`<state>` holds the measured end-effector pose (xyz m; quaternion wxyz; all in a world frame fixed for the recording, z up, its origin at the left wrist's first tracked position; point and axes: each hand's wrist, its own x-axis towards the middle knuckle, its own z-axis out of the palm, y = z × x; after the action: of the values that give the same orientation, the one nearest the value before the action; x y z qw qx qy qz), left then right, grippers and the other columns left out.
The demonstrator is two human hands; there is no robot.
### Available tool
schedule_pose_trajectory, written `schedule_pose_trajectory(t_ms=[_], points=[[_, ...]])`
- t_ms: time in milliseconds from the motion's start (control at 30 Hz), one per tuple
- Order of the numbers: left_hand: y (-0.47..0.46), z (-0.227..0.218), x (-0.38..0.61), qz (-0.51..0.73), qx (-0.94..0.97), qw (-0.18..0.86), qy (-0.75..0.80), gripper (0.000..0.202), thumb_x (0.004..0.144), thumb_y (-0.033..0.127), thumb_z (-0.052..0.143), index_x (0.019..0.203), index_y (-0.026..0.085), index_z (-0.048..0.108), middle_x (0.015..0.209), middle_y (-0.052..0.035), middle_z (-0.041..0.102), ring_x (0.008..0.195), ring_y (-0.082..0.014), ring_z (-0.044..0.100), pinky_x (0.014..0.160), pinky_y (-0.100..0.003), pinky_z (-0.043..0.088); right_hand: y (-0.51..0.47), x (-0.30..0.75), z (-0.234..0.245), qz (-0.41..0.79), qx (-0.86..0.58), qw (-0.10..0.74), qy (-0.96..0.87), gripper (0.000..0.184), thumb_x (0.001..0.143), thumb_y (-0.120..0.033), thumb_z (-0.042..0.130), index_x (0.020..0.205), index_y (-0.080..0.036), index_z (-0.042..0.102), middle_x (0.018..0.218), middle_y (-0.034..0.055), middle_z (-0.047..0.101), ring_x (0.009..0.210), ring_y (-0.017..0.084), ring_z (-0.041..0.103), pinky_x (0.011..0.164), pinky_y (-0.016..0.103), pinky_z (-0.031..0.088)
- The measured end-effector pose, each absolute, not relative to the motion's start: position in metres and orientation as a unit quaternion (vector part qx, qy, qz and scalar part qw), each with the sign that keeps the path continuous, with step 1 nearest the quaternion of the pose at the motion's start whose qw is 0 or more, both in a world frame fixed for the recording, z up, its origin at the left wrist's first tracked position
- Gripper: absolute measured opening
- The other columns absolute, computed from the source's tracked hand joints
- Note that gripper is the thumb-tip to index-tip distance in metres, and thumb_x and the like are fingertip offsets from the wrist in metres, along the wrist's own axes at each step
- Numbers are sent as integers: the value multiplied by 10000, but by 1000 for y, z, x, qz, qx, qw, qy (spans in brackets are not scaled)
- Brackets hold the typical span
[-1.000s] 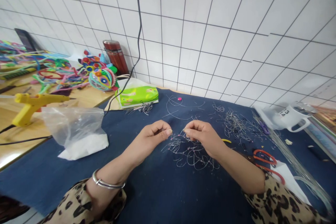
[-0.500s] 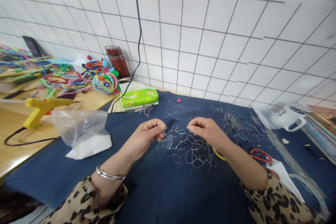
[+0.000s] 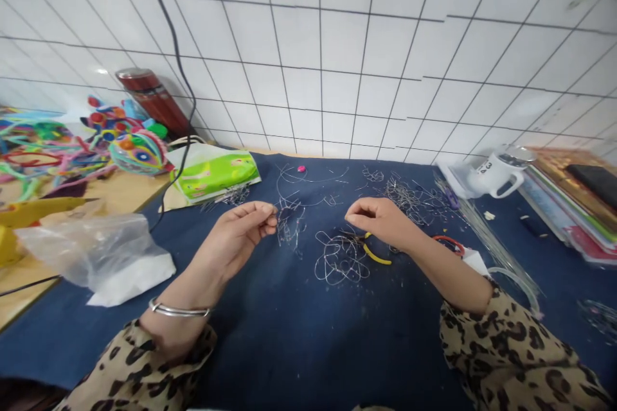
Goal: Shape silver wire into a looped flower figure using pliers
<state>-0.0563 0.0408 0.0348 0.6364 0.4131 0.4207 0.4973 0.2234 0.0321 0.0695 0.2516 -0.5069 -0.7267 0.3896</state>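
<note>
My left hand (image 3: 243, 231) is closed in a pinch at the left of the mat, and a tangle of thin beaded wire (image 3: 292, 225) trails beside its fingertips. My right hand (image 3: 380, 221) also pinches, thumb against forefinger; whatever lies between them is too fine to make out. Just below it are pliers with yellow handles (image 3: 378, 258), partly covered by the hand. A loose coil of looped silver wire (image 3: 341, 258) rests on the dark blue mat (image 3: 308, 340) between the hands. Farther back lie a long curved wire (image 3: 315, 180) and a pink bead-like piece (image 3: 301, 169).
To the left are a clear plastic bag (image 3: 130, 250), a green tissue pack (image 3: 216, 176), a red flask (image 3: 154, 99) and colourful craft pieces (image 3: 139, 151). Wire scraps (image 3: 407, 199), a white mug (image 3: 499, 173), straight wires (image 3: 499, 250) and stacked books (image 3: 563, 205) occupy the right. A tiled wall stands behind.
The view has swung to the right. My left hand has drawn away from my right hand, and the beaded tangle near it now sits apart from the looped coil. The yellow-handled pliers show more.
</note>
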Motion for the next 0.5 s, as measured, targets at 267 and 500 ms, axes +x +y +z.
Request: schedule_pose_trajectory(t_ms=[267,500], points=[[60,46,-10,529,416,609,419,154,702,245,699,766,123,630,708,-19,586,642,-100,528,560,-202,419,21,241,49,365,-520,224,-739,140,791,-272,510,779,-211,636,775,-4,631,690,116,557,631,250,413],[74,46,12,453,469,632,419,145,729,268,676,768,136,631,717,-17,595,641,-98,527,587,-207,410,22,240,31,353,-526,296,-715,134,806,-240,503,760,-212,625,754,-26,622,677,96,544,639,231,399]])
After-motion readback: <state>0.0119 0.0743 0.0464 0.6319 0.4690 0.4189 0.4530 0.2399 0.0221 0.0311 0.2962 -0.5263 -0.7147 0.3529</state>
